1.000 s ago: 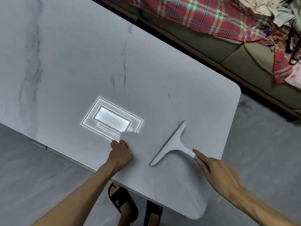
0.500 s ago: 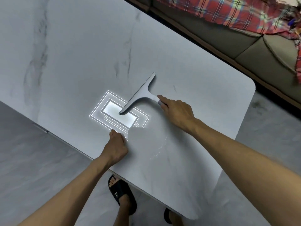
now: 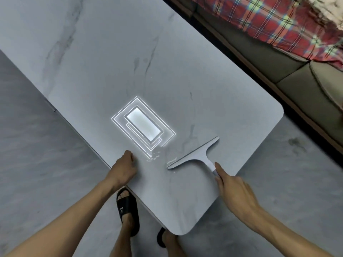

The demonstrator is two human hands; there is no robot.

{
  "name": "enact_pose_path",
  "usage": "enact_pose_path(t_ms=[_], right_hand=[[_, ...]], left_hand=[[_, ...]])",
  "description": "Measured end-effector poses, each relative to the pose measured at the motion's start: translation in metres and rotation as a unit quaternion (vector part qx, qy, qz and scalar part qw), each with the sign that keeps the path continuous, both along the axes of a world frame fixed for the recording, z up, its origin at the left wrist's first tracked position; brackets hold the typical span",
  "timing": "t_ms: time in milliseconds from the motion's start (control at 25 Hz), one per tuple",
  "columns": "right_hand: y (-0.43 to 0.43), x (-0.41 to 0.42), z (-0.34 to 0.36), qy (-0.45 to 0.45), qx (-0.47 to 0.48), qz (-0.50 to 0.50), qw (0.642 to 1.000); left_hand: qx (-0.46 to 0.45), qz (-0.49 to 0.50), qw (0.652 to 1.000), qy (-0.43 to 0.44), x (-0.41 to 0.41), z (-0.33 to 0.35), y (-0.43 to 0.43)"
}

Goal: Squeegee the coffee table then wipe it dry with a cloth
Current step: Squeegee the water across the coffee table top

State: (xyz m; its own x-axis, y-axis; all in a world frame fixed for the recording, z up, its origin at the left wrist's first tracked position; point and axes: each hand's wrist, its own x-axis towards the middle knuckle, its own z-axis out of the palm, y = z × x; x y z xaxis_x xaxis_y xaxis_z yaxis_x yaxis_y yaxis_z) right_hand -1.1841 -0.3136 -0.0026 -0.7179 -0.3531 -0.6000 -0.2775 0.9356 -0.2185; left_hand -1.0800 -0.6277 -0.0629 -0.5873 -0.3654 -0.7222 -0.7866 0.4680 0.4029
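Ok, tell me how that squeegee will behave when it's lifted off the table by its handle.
The squeegee probably stays stiff: its blade runs straight across the coffee table. It looks thin, so likely light, though blade-heavy from the handle end the right hand grips. Water streaks beside it suggest it may be slippery.

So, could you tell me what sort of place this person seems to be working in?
Most likely a home living room: a marble-look coffee table stands beside a sofa draped with a plaid blanket, and the person wears slippers on a grey floor.
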Motion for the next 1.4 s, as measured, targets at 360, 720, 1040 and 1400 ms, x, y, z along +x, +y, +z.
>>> enact_pose_path(t_ms=[360,720,1040,1400], right_hand=[[-0.152,0.021,-0.018,0.010,-0.136,0.300,0.944],[-0.105,0.043,-0.051,0.030,-0.068,0.271,0.960],[0.014,0.063,-0.012,0.031,0.002,0.183,0.983],[-0.090,0.092,-0.042,0.075,-0.096,0.333,0.935]], left_hand=[[-0.092,0.243,0.961,0.093,0.053,0.031,-0.021],[-0.005,0.139,0.990,0.016,0.074,0.014,-0.006],[0.041,0.062,0.997,0.005,0.061,0.003,0.024],[-0.030,0.076,0.996,0.033,0.073,0.003,0.019]])
